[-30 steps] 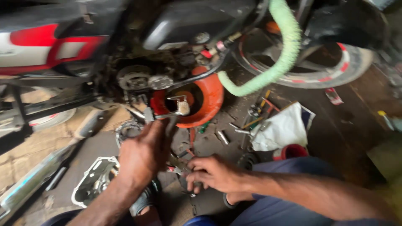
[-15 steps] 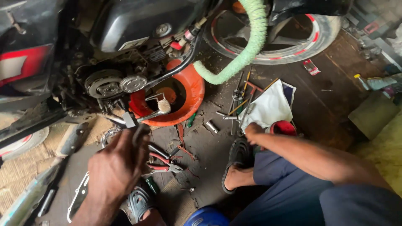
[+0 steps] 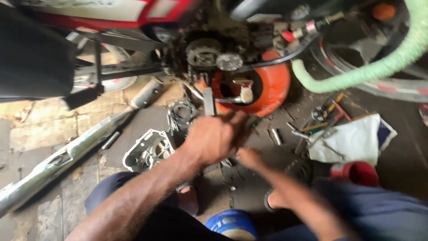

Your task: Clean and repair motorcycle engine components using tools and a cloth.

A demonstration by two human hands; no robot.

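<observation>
Head view: the left hand was recorded at frame centre, fingers curled; whether anything was gripped could not be told, owing to blur. The right hand was noted just beside it at 4 o'clock, blurred, its grip likewise not readable. An orange basin was seen at 1 o'clock of the hands, under the motorcycle engine. An engine cover was logged at 9 o'clock, a white cloth with scattered tools at 3 o'clock, and a green hose at 2 o'clock.
</observation>
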